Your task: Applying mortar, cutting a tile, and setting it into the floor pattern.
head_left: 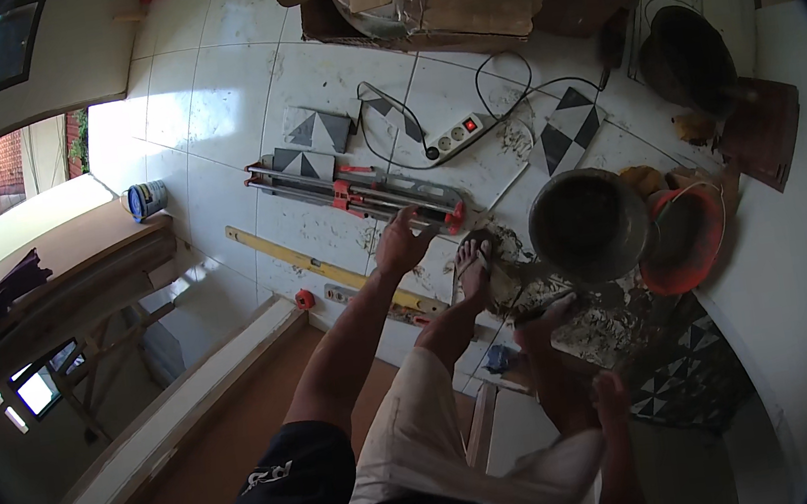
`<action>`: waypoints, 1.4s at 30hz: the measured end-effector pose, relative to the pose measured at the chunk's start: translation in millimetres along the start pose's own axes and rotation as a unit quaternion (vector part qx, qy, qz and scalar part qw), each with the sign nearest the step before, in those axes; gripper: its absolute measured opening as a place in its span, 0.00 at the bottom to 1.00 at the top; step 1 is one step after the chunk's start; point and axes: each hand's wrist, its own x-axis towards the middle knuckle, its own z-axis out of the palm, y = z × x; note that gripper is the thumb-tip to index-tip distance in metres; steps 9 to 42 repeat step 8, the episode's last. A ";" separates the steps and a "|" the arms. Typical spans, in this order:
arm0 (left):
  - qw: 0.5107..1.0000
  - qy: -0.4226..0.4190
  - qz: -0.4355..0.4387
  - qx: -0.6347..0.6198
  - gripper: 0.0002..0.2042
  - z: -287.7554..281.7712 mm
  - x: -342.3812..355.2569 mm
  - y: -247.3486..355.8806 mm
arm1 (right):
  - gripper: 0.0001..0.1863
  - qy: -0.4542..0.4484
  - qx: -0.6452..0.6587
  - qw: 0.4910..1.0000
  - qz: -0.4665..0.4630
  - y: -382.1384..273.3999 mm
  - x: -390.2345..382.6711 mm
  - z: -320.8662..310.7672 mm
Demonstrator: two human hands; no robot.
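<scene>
My left hand reaches out over the near end of a red and grey tile cutter lying on the floor. Its thumb and a finger are apart, and I see nothing between them. From this view I cannot tell whether the hand touches the cutter. A grey and white patterned tile lies at the cutter's far end. My right hand hangs low beside my right leg, its fingers too unclear to read. Between that hand and the wall, more patterned tiles show, smeared with mortar.
A yellow spirit level and a red tape measure lie left of my feet, near a ledge above a lower space. A dark basin and a red bucket stand right. A power strip trails cable; cardboard boxes stand beyond.
</scene>
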 end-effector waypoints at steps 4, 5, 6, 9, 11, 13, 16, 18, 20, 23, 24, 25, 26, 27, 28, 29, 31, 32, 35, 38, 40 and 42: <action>0.982 0.149 -0.104 0.054 0.37 -7.4 132.6 -55.6 | 0.24 0.091 -0.224 0.962 -0.124 -5.6 95.5 -103.8; 0.972 0.187 -0.130 0.055 0.38 -11.5 166.3 -72.0 | 0.24 0.088 -0.264 0.951 -0.137 -7.0 130.3 -120.7; 0.961 0.217 -0.160 0.060 0.39 -15.6 196.1 -89.1 | 0.27 0.053 -0.319 0.936 -0.141 -7.7 170.5 -132.9; 0.939 0.264 -0.217 0.040 0.41 -27.7 251.8 -120.9 | 0.31 0.023 -0.371 0.916 -0.154 -2.7 255.5 -140.1; 0.939 0.264 -0.217 0.040 0.41 -27.7 251.8 -120.9 | 0.31 0.023 -0.371 0.916 -0.154 -2.7 255.5 -140.1; 0.939 0.264 -0.217 0.040 0.41 -27.7 251.8 -120.9 | 0.31 0.023 -0.371 0.916 -0.154 -2.7 255.5 -140.1; 0.939 0.264 -0.217 0.040 0.41 -27.7 251.8 -120.9 | 0.31 0.023 -0.371 0.916 -0.154 -2.7 255.5 -140.1; 0.939 0.264 -0.217 0.040 0.41 -27.7 251.8 -120.9 | 0.31 0.023 -0.371 0.916 -0.154 -2.7 255.5 -140.1; 0.939 0.264 -0.217 0.040 0.41 -27.7 251.8 -120.9 | 0.31 0.023 -0.371 0.916 -0.154 -2.7 255.5 -140.1; 0.939 0.264 -0.217 0.040 0.41 -27.7 251.8 -120.9 | 0.31 0.023 -0.371 0.916 -0.154 -2.7 255.5 -140.1; 0.939 0.264 -0.217 0.040 0.41 -27.7 251.8 -120.9 | 0.31 0.023 -0.371 0.916 -0.154 -2.7 255.5 -140.1; 0.939 0.264 -0.217 0.040 0.41 -27.7 251.8 -120.9 | 0.31 0.023 -0.371 0.916 -0.154 -2.7 255.5 -140.1; 0.939 0.264 -0.217 0.040 0.41 -27.7 251.8 -120.9 | 0.31 0.023 -0.371 0.916 -0.154 -2.7 255.5 -140.1; 0.939 0.264 -0.217 0.040 0.41 -27.7 251.8 -120.9 | 0.31 0.023 -0.371 0.916 -0.154 -2.7 255.5 -140.1; 0.939 0.264 -0.217 0.040 0.41 -27.7 251.8 -120.9 | 0.31 0.023 -0.371 0.916 -0.154 -2.7 255.5 -140.1; 0.939 0.264 -0.217 0.040 0.41 -27.7 251.8 -120.9 | 0.31 0.023 -0.371 0.916 -0.154 -2.7 255.5 -140.1; 0.939 0.264 -0.217 0.040 0.41 -27.7 251.8 -120.9 | 0.31 0.023 -0.371 0.916 -0.154 -2.7 255.5 -140.1; 0.939 0.264 -0.217 0.040 0.41 -27.7 251.8 -120.9 | 0.31 0.023 -0.371 0.916 -0.154 -2.7 255.5 -140.1; 0.939 0.264 -0.217 0.040 0.41 -27.7 251.8 -120.9 | 0.31 0.023 -0.371 0.916 -0.154 -2.7 255.5 -140.1; 0.939 0.264 -0.217 0.040 0.41 -27.7 251.8 -120.9 | 0.31 0.023 -0.371 0.916 -0.154 -2.7 255.5 -140.1; 0.939 0.264 -0.217 0.040 0.41 -27.7 251.8 -120.9 | 0.31 0.023 -0.371 0.916 -0.154 -2.7 255.5 -140.1; 0.939 0.264 -0.217 0.040 0.41 -27.7 251.8 -120.9 | 0.31 0.023 -0.371 0.916 -0.154 -2.7 255.5 -140.1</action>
